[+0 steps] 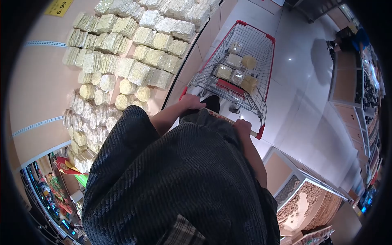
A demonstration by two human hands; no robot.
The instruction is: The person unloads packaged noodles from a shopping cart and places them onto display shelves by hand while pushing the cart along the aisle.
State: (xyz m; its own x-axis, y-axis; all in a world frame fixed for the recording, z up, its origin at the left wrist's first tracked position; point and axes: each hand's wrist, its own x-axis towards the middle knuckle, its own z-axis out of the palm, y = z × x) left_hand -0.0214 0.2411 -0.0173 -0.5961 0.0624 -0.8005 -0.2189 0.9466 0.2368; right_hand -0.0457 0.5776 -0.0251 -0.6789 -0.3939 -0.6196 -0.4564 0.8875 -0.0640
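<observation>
The left hand [192,101] and right hand [242,127] have their fingers curled over the handle [220,116] of a shopping cart [256,30], upper centre of the frame; their fingertips are out of sight. A dark jacket [175,175] covers much of the lower middle. Labels on the packs [234,61] inside the cart are unreadable. At upper left, stacked pale packs cover a tabletop [41,77], and a yellow sign [59,7] is cut off. A person [360,37] at upper right is blurred.
</observation>
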